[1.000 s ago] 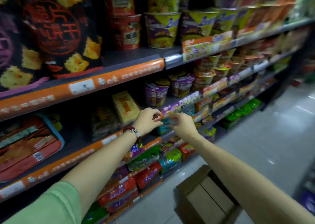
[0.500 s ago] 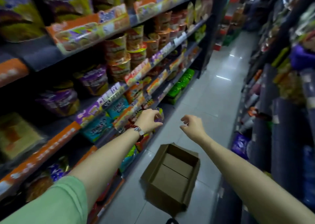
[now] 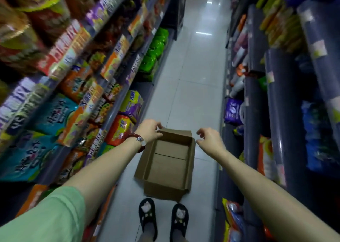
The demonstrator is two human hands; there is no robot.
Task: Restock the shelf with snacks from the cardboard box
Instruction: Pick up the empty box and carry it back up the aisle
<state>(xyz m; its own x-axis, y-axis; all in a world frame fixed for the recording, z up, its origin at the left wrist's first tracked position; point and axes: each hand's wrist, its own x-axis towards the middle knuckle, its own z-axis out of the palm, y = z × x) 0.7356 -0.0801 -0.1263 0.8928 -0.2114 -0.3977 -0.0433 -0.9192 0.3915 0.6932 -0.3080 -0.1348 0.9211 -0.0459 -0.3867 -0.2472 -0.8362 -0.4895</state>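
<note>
An open cardboard box (image 3: 169, 164) sits on the aisle floor just ahead of my feet; its inside shows only bare cardboard. My left hand (image 3: 150, 130) hovers over the box's far left corner, fingers loosely curled, holding nothing. My right hand (image 3: 209, 140) hangs beside the box's far right corner with fingers apart and nothing in it. The snack shelf (image 3: 110, 113) runs along the left, packed with colourful bags such as an orange snack bag (image 3: 120, 129) on a low level.
A second row of dark shelves (image 3: 279, 113) lines the right side of the narrow aisle. The tiled floor (image 3: 191, 72) stretches away ahead. My two feet in black slippers (image 3: 163, 219) stand right behind the box. Green packs (image 3: 154, 50) sit low on the left shelf farther on.
Both hands left the shelf edge and dropped down over the box. My view swung from the shelf to the floor along the aisle.
</note>
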